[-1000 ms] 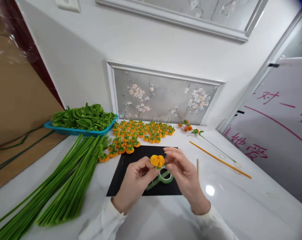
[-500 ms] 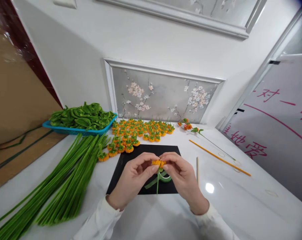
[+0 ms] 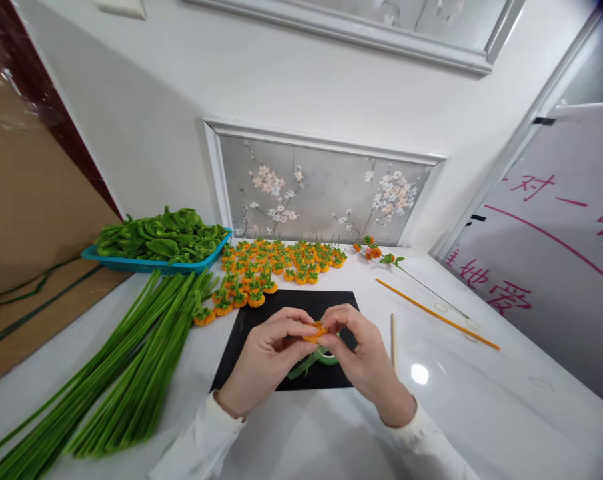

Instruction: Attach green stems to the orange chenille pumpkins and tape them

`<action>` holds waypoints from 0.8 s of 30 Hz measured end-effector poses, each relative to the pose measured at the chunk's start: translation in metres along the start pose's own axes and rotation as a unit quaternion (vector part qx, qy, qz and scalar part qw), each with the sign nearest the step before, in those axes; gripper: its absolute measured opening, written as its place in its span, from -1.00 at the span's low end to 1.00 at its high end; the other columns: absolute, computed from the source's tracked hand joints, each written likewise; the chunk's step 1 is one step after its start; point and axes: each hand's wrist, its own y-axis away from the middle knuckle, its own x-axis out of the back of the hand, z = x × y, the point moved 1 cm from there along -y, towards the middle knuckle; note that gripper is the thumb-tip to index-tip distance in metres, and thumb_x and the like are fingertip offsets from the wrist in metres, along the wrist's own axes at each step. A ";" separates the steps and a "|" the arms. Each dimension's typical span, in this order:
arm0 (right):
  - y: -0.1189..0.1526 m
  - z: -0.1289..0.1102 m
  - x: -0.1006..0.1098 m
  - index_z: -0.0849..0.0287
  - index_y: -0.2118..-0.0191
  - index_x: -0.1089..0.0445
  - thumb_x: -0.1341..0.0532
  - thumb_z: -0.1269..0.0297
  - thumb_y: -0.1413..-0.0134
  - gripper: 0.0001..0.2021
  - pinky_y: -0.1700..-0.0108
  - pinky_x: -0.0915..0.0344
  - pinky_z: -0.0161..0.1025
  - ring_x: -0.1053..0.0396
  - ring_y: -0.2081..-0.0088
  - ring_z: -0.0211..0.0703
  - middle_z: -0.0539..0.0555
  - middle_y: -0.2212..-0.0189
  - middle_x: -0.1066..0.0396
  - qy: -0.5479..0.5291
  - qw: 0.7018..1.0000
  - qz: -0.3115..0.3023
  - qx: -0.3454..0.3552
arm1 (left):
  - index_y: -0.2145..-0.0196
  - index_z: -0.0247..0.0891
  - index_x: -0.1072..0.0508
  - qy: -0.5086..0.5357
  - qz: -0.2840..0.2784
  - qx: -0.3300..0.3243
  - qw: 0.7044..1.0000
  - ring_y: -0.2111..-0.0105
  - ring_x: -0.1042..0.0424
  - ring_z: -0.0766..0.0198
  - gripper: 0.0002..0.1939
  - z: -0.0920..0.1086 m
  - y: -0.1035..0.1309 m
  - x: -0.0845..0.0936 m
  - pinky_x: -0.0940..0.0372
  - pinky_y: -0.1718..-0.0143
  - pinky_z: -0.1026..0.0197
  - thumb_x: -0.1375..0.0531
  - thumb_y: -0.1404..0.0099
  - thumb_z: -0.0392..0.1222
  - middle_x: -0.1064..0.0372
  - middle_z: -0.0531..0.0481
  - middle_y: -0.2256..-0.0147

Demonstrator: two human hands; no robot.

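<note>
Between the fingertips of both hands is a small orange pipe-cleaner flower. My left hand pinches it from the left, thumb below and fingers above. My right hand pinches its right side in the same way. Fingers cover much of the flower. Under the hands, a roll of green tape rests on a black mat, partly hidden. Left of the mat's far edge stand many finished orange flowers with green bases and stems pointing up.
A blue tray heaped with green fuzzy leaves stands back left. Long green pipe cleaners lie in front of it. To the right lie a wooden stick, an orange pipe cleaner and a flower spray on a thin stem.
The flower has tilted between my fingers, and its green stem, which hung straight down, now slants left. Both hands have shifted slightly; the fingers have re-gripped.
</note>
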 end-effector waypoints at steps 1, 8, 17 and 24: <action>0.000 0.001 0.000 0.14 0.34 -0.33 -0.21 0.45 -0.08 -0.93 0.28 -0.27 -0.28 -0.31 0.35 -0.24 0.01 0.34 -0.35 -0.007 1.000 0.002 -0.008 | 0.36 -0.18 -0.58 0.001 0.000 0.000 1.000 0.29 -0.41 0.30 -0.87 0.000 0.000 0.000 -0.36 0.30 0.31 -0.27 -0.13 -0.35 -0.36 -0.04 0.24; -0.004 0.005 0.000 0.15 0.36 -0.35 -0.23 0.32 -0.08 -0.94 0.39 -0.25 -0.33 -0.28 0.40 -0.26 0.01 0.39 -0.32 -0.114 0.990 0.012 -0.078 | 0.27 -0.21 -0.58 0.024 -0.020 0.064 0.997 0.20 -0.41 0.22 -0.84 0.004 0.000 0.001 -0.36 0.21 0.23 -0.28 -0.15 -0.27 -0.38 -0.10 0.18; -0.003 0.004 -0.001 0.16 0.41 -0.39 -0.25 0.29 -0.06 -0.91 0.46 -0.20 -0.34 -0.27 0.44 -0.27 0.01 0.42 -0.34 -0.098 0.992 0.015 -0.076 | 0.29 -0.25 -0.57 -0.025 -0.006 0.062 0.998 0.23 -0.41 0.23 -0.86 0.006 0.000 -0.001 -0.35 0.24 0.25 -0.26 -0.17 -0.23 -0.41 -0.10 0.20; -0.003 0.007 -0.002 0.17 0.41 -0.39 -0.26 0.29 -0.06 -0.91 0.47 -0.18 -0.36 -0.24 0.46 -0.30 0.00 0.42 -0.32 -0.095 0.992 0.016 -0.087 | 0.27 -0.21 -0.59 -0.044 -0.009 0.041 0.998 0.23 -0.44 0.24 -0.84 0.010 0.002 -0.003 -0.39 0.25 0.28 -0.22 -0.19 -0.29 -0.42 -0.09 0.20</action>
